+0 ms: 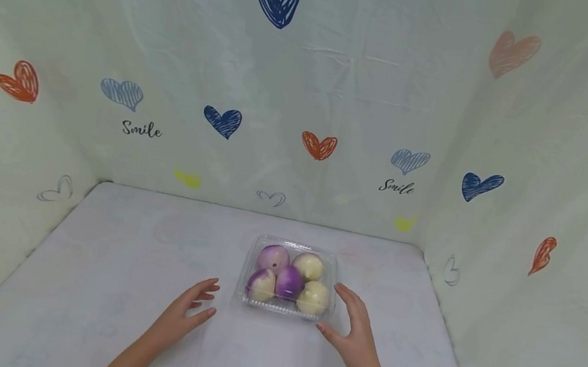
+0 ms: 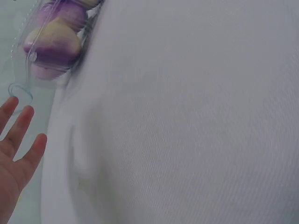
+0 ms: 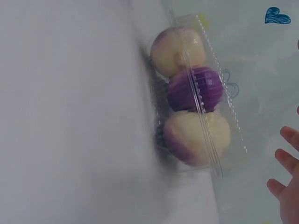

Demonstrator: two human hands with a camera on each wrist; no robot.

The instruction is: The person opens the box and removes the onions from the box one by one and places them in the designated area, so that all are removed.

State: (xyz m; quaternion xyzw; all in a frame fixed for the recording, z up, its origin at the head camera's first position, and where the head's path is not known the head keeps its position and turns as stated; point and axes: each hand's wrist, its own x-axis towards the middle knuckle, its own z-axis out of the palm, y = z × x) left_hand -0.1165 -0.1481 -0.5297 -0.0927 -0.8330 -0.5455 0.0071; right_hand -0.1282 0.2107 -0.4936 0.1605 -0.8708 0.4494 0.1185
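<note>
A clear plastic clamshell box (image 1: pixel 243 284) sits on the white table with its lid down. Inside it are several onions (image 1: pixel 290 282), some purple and some pale yellow-white with purple patches. My left hand (image 1: pixel 183 310) is held to the left of the box, apart from it, its fingers spread and relaxed. On the other side, my right hand (image 1: pixel 356 334) is beside the box's right edge, thumb and fingers apart; whether a fingertip touches the plastic cannot be told. The left wrist view has the left fingers (image 2: pixel 21 128) below the box, and the right wrist view shows the right fingers (image 3: pixel 286 161) off to its side.
The white table (image 1: pixel 114 264) spreads out on both sides of the box. A pale cloth (image 1: pixel 364 105) printed with hearts and the word "Smile" hangs behind the table and along its left and right sides.
</note>
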